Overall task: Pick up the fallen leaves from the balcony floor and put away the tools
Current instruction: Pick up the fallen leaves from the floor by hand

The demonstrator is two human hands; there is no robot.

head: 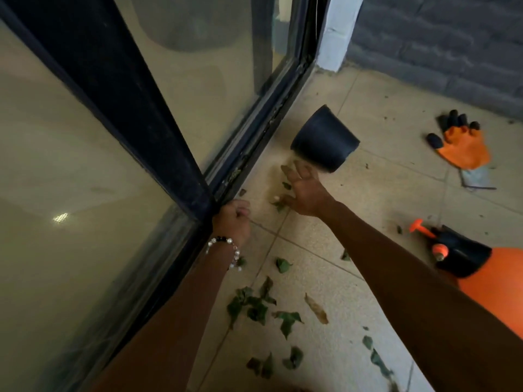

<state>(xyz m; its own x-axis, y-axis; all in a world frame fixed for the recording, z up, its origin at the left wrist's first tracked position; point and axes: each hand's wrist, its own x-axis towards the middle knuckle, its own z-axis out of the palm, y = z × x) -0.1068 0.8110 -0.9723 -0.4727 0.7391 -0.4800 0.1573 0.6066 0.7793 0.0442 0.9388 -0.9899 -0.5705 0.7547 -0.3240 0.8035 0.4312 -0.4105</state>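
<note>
Several green fallen leaves [256,305] lie scattered on the beige tiled balcony floor [376,114], most of them near the bottom of the view. My right hand [304,190] is stretched forward with fingers spread, low over a few small leaves [279,205], just short of a black plant pot [325,140] lying on its side. My left hand [233,220], with a bead bracelet on the wrist, is closed in a fist beside the dark door frame; whether it holds anything is hidden.
A sliding glass door with a dark frame [158,131] fills the left. An orange and black work glove [460,141] lies at the right over a grey trowel blade [475,179]. An orange pressure sprayer [481,264] stands at the right edge. A grey brick wall [452,38] closes the back.
</note>
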